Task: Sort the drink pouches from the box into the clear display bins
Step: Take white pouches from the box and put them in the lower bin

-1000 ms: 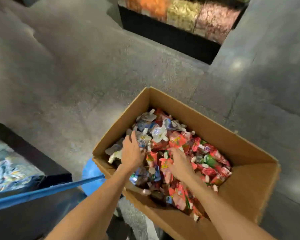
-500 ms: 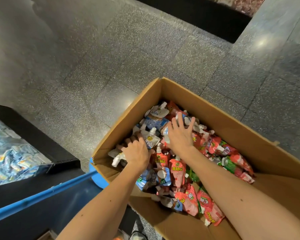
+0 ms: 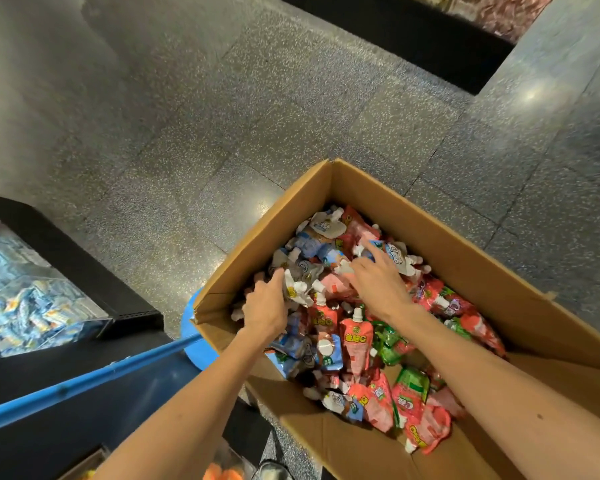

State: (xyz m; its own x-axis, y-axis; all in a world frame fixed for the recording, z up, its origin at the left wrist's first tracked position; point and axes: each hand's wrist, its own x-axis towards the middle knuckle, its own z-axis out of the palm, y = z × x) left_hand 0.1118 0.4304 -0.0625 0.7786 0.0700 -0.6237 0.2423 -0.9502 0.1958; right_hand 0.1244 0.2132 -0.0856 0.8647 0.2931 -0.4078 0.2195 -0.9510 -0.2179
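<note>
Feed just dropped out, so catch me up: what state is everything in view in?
cardboard box: open, partly filled.
drink pouches: jumbled, colours mixed, in the box.
left hand: in the box, gripping pale pouches.
right hand: in the box, fingers stretched over blue pouches.
clear display bin: has stock inside.

The box [image 3: 458, 237] is showing plain brown cardboard. The pouches [image 3: 355, 337] inside are showing red, pink, green and pale blue, with white caps and yellow lettering on the red ones. The floor [image 3: 257, 116] is showing grey, flecked with fine white speckles. The bar [image 3: 84, 382] is shining bright blue. The bin [image 3: 32, 306] is showing blue-and-white packets within a black frame.
</note>
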